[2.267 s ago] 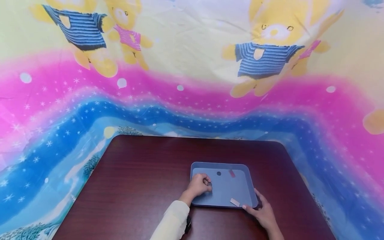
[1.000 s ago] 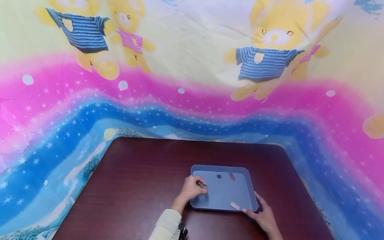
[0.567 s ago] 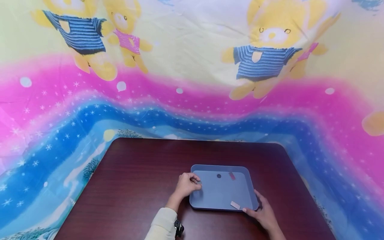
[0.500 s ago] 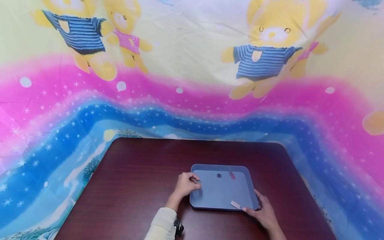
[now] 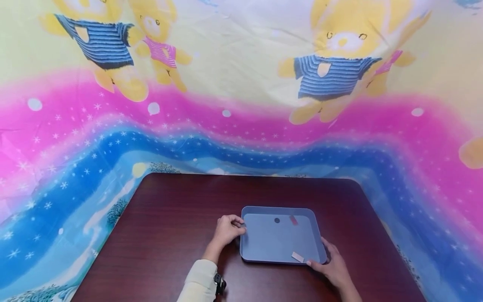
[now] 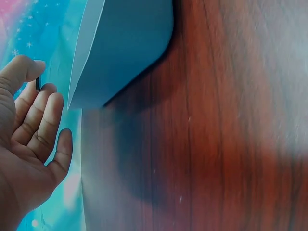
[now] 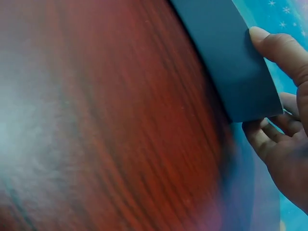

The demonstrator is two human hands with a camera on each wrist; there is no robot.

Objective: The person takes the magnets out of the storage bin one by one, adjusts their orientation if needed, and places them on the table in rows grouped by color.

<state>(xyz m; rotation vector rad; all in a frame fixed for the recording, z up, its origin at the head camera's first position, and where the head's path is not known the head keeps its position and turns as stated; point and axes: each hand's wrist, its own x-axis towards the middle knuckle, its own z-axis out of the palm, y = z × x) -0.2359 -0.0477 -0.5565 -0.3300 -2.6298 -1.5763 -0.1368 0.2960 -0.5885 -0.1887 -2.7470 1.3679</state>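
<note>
A shallow grey-blue rectangular tray (image 5: 281, 247) lies on the table. My left hand (image 5: 227, 228) is at its left rim, pinching a small, thin black piece (image 6: 38, 83) between thumb and fingertips; the piece shows edge-on in the left wrist view, and its kind cannot be made out. My right hand (image 5: 335, 266) holds the tray's near right corner, thumb on the near rim and fingers curled along the right side. Inside the tray lie a dark round disc (image 5: 277, 220) and a small reddish strip (image 5: 293, 220) toward the back, plus a pale rectangular piece (image 5: 297, 257) near the front.
The dark red-brown wooden table (image 5: 181, 209) has rounded far corners. Behind and beside it hangs a printed cloth (image 5: 226, 138) with bears and snowflakes. A black band (image 5: 219, 284) sits on the left wrist below a cream sleeve (image 5: 198, 281).
My left hand has drawn leftward from inside the tray to its left rim, still pinching. My right hand stays at the tray's corner, and the pieces inside keep their places.
</note>
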